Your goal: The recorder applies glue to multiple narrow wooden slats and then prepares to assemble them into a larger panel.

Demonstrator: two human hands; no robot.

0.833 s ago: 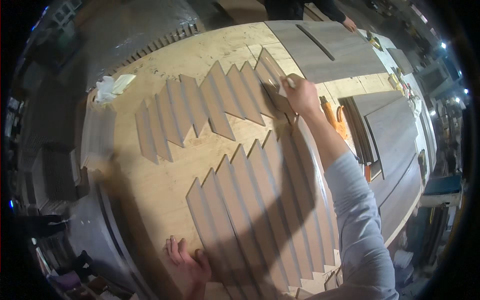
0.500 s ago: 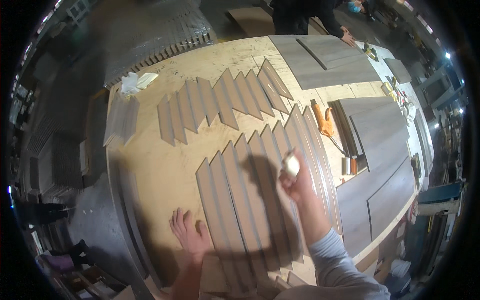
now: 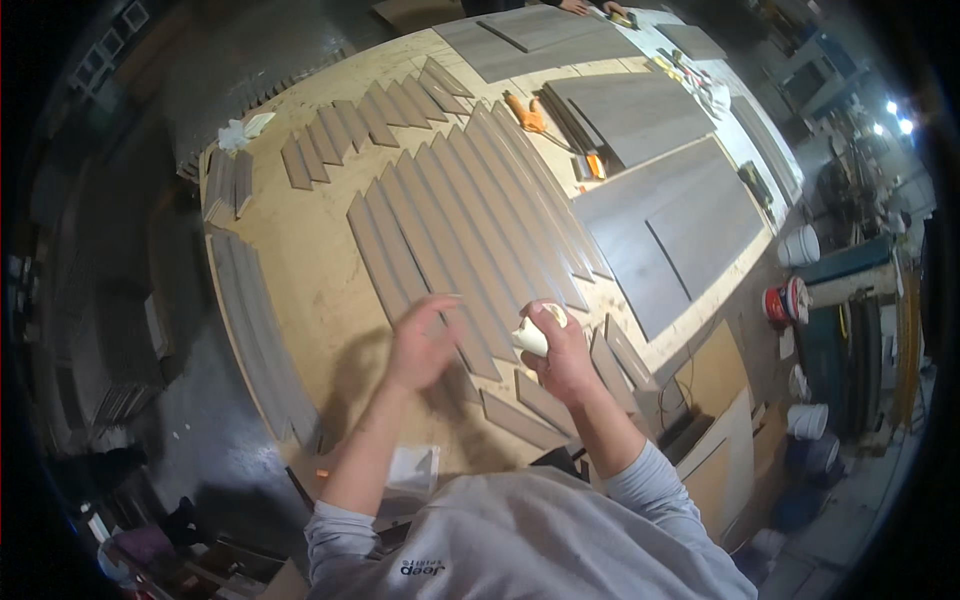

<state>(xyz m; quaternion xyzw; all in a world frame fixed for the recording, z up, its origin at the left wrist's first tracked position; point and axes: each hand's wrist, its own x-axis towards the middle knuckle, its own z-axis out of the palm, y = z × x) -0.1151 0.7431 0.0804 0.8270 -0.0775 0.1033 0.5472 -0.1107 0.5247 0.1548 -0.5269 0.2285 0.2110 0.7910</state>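
A small cream-white bottle [image 3: 531, 338] is in my right hand [image 3: 567, 364], its fingers wrapped round it. The bottle is held above the near ends of a fan of long strips [image 3: 455, 215] with slanted ends, tan-faced with grey edges. My left hand [image 3: 422, 345], slightly blurred, hovers over the lower left strips with its fingers apart and nothing in them. Below my right hand lie shorter strips [image 3: 520, 418], also cut at a slant. A second row of short strips [image 3: 365, 122] runs across the far part of the table.
On the plywood table [image 3: 285, 250], an orange glue gun [image 3: 524, 113] lies beside stacked grey panels [image 3: 640, 110]. Long grey boards [image 3: 258, 330] line the left edge. Another person's hands [image 3: 590, 7] rest at the far edge. Buckets [image 3: 787, 300] stand on the floor at right.
My left hand has lifted off the table and moved right over the strips. My right hand has drawn nearer with the bottle. The view has shifted, showing more of my torso.
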